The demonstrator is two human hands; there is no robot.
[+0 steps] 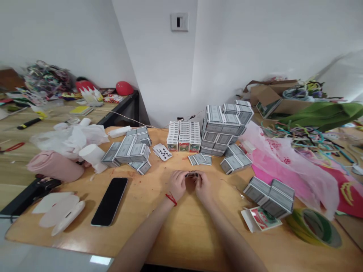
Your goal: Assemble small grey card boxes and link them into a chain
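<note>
Over the middle of the wooden table, my left hand (178, 185) and my right hand (203, 186) meet, fingers closed on the two ends of a small playing card (192, 174). Whether it is one card or a few is too small to tell. A red string bracelet (171, 199) circles my left wrist. Just beyond my hands lie several loose face-down cards (200, 159). Left of those, a face-up pile of cards (162, 152) shows a club card on top. Boxed card decks (183, 136) stand in stacked rows behind.
Blocks built from grey-backed cards stand left (132, 149), right (222, 126) and near right (270, 196). A phone (109, 201) lies at left. An opened card box (265, 219) and a tape roll (314, 227) sit at right, near pink wrapping (295, 166). A pink cloth roll (55, 166) lies far left.
</note>
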